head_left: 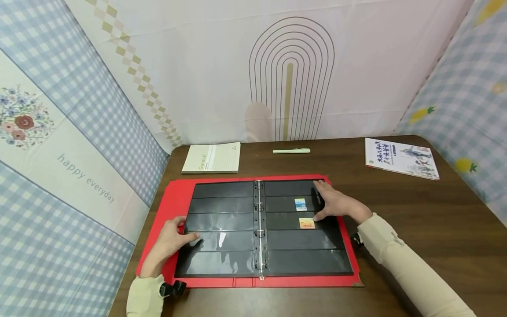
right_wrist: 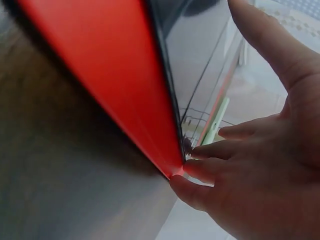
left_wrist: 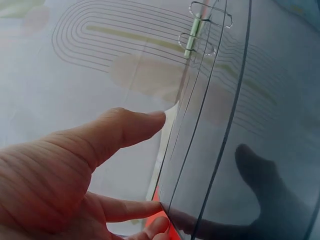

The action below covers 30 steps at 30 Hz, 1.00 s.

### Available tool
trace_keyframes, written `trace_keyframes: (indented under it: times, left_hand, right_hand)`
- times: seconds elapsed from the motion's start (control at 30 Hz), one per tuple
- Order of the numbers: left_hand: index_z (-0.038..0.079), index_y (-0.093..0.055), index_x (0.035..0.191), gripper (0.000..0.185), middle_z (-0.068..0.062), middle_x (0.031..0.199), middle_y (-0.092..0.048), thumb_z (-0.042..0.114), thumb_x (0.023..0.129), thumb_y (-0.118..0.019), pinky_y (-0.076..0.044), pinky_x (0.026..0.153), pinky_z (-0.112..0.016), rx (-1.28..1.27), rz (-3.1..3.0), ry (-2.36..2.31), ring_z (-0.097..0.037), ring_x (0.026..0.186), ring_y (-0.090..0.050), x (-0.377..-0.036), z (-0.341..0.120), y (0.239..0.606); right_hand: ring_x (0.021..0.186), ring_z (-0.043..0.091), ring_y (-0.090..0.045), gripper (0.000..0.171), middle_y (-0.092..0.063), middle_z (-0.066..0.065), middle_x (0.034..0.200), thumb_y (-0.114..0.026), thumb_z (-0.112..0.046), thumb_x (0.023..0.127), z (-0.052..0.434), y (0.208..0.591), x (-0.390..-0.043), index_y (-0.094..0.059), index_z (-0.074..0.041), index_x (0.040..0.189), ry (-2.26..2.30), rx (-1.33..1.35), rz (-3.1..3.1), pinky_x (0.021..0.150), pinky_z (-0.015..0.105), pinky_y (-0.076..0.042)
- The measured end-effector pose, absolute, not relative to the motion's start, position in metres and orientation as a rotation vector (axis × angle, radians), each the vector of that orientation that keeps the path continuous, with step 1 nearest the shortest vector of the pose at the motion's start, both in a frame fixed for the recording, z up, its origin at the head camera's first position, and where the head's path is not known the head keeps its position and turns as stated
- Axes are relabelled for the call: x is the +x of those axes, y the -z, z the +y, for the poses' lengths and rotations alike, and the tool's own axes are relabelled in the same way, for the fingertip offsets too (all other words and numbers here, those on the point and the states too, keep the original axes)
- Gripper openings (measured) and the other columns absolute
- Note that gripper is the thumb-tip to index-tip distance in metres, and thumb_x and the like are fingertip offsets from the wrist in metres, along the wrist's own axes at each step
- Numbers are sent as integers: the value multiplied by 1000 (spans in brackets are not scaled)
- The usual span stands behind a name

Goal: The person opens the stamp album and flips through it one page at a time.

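Note:
A red ring binder lies spread on the table with black pocket pages on both sides of its metal rings. The right page holds a blue stamp and, just below it, an orange stamp. My right hand is at that page's outer edge, thumb beside the orange stamp and fingers spread toward the upper corner. At the outer edge of the left page is my left hand, its thumb over the page and its fingers by the edge. Neither hand grips anything.
Behind the binder lie a pale notebook and a light green pen. A white picture book sits at the back right of the brown table. Patterned cloths hang around the back and sides.

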<state>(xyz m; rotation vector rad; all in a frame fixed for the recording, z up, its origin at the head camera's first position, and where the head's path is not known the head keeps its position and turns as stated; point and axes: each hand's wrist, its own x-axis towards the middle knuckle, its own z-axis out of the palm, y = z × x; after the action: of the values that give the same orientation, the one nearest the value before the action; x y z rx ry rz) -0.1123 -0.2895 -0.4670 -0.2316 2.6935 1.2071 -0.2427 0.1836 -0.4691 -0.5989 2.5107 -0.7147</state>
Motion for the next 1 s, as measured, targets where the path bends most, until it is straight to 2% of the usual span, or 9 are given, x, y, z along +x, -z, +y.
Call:
trace_keyframes:
  times: [0.3,0.53,0.63,0.83,1.0]
  left_hand:
    - [-14,-34,147,97,-38,132,-35,26,77,-89,-44,91,-59,-215,2753,-975,-51,120,-32,-113,-284,469]
    - [-17,-27,148,105,-38,135,-28,25,75,-90,-42,93,-59,-186,2774,-910,-52,120,-26,-111,-278,475]
    - [-18,-26,148,108,-38,131,-29,25,74,-91,-43,90,-57,-177,2796,-869,-51,117,-27,-111,-274,476]
    - [-15,-22,151,113,-33,126,-32,28,73,-92,-41,81,-52,-195,2809,-810,-48,114,-30,-109,-269,478]
    - [-11,-20,153,113,-34,132,-30,26,74,-91,-34,81,-56,-227,2836,-788,-48,118,-28,-105,-260,474]
  right_hand:
    - [149,52,-1,124,1,36,162,-88,-38,79,183,475,-249,-5,13,156,585,-585,2547,115,67,-12]
    - [148,53,-5,115,-3,38,160,-84,-37,84,181,469,-244,-10,16,154,497,-631,2550,117,63,-13]
    - [147,55,-6,112,-6,40,159,-83,-35,85,180,466,-241,-13,18,153,471,-644,2557,117,62,-13]
    - [146,53,-17,104,-17,40,157,-84,-30,85,180,467,-235,-21,19,151,466,-686,2593,117,61,-16]
    - [143,54,-25,98,-26,38,155,-86,-28,83,182,472,-233,-29,17,150,532,-703,2647,115,62,-21]
